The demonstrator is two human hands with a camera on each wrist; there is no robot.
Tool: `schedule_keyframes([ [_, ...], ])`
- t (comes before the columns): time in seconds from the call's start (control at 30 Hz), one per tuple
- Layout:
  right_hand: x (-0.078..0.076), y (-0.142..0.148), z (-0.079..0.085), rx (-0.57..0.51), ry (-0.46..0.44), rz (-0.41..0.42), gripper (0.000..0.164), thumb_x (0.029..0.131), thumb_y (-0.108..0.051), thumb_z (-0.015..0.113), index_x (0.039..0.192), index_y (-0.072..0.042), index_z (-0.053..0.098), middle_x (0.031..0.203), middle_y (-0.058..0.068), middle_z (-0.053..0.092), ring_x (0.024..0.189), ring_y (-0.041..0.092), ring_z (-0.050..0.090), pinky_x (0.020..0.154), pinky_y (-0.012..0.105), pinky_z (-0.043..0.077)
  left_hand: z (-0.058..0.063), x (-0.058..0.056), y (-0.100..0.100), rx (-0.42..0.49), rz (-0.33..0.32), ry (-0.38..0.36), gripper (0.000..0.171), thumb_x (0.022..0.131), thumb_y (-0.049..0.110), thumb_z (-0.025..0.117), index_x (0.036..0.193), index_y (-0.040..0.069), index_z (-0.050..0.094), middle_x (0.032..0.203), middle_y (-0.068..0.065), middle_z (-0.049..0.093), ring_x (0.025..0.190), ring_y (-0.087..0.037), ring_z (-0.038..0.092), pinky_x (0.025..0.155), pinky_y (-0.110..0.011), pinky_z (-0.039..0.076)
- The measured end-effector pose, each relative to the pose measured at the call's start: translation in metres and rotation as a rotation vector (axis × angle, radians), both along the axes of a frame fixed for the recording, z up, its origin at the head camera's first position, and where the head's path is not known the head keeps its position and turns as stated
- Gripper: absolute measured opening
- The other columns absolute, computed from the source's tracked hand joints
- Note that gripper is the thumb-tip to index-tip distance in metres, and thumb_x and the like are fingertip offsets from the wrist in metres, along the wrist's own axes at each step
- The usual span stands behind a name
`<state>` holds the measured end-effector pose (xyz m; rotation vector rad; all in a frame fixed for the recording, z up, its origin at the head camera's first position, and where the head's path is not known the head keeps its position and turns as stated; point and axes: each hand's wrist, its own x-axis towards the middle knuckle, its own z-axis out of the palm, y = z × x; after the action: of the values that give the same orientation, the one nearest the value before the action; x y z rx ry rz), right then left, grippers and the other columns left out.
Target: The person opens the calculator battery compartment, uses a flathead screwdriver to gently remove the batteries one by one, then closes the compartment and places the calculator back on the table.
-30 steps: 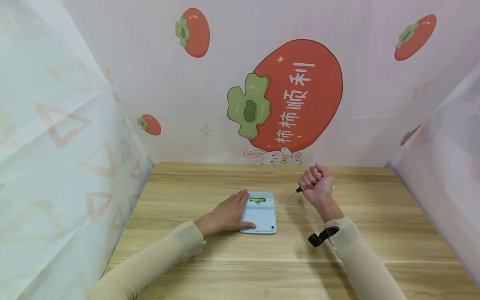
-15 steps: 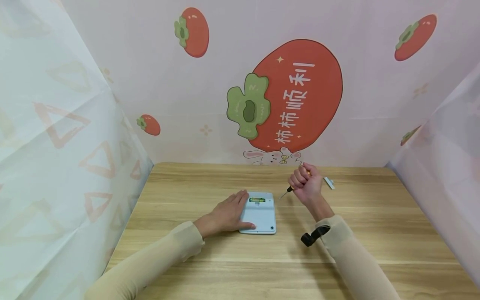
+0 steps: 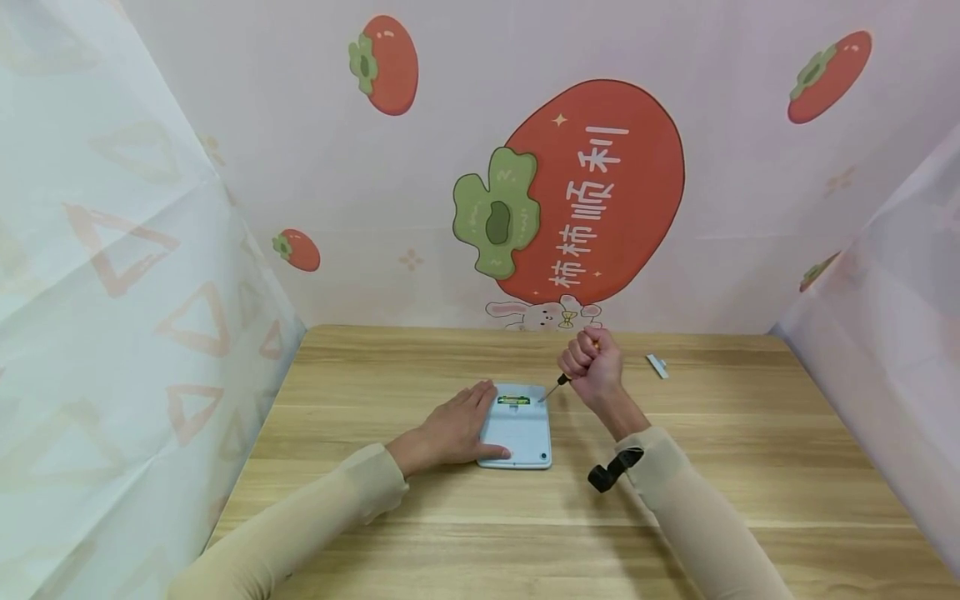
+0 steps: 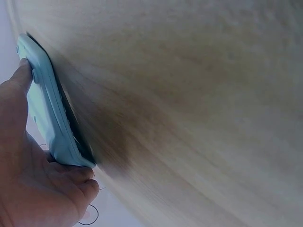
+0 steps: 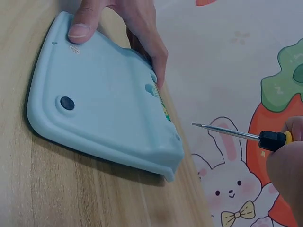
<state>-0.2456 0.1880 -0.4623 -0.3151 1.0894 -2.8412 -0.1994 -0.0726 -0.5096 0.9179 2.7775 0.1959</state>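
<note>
A light-blue device that looks like a calculator (image 3: 521,437) lies back side up on the wooden table, with a green battery (image 3: 513,401) showing in its uncovered slot. My left hand (image 3: 453,425) holds its left side; in the right wrist view the thumb presses on the back and the fingers bend over the far edge. My right hand (image 3: 596,371) grips a screwdriver (image 5: 232,132) in its fist, the yellow and black handle mostly hidden. The metal tip points down-left and overlaps the calculator's upper right corner in the head view, near a small hole (image 5: 178,137).
A small light-blue battery cover (image 3: 657,366) lies on the table (image 3: 720,417) to the right of my right hand. A wall sheet (image 3: 750,192) printed with persimmons and a rabbit stands behind the table. Printed sheets also hang at both sides. A black strap (image 3: 615,471) hangs from my right wrist.
My right hand has moved left with the screwdriver, bringing its tip from beside the calculator to over its upper right corner. The battery cover has come into sight. The left hand stays put.
</note>
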Motion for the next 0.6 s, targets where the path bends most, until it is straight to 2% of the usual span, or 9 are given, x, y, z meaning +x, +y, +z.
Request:
schedule_keyframes([
  [0.27, 0.0, -0.012, 0.0, 0.05, 0.024, -0.013, 0.052, 0.112, -0.015, 0.024, 0.06, -0.014, 0.021, 0.052, -0.004, 0.019, 0.044, 0.014, 0.014, 0.05, 0.031, 0.006, 0.001, 0.001, 0.001, -0.007, 0.017, -0.02, 0.116, 0.089, 0.081, 0.061, 0.167, 0.004, 0.023, 0.176, -0.014, 0.021, 0.162, -0.026, 0.021, 0.13, -0.043, 0.025],
  [0.6, -0.005, -0.018, -0.003, 0.128, 0.073, -0.019, 0.053, 0.112, -0.014, 0.024, 0.059, -0.015, 0.025, 0.049, -0.007, 0.028, 0.042, 0.013, 0.022, 0.049, 0.032, 0.01, 0.001, 0.0, 0.0, 0.001, 0.015, -0.003, 0.116, 0.089, 0.082, 0.06, 0.167, 0.004, 0.025, 0.175, -0.015, 0.023, 0.161, -0.027, 0.024, 0.129, -0.044, 0.029],
])
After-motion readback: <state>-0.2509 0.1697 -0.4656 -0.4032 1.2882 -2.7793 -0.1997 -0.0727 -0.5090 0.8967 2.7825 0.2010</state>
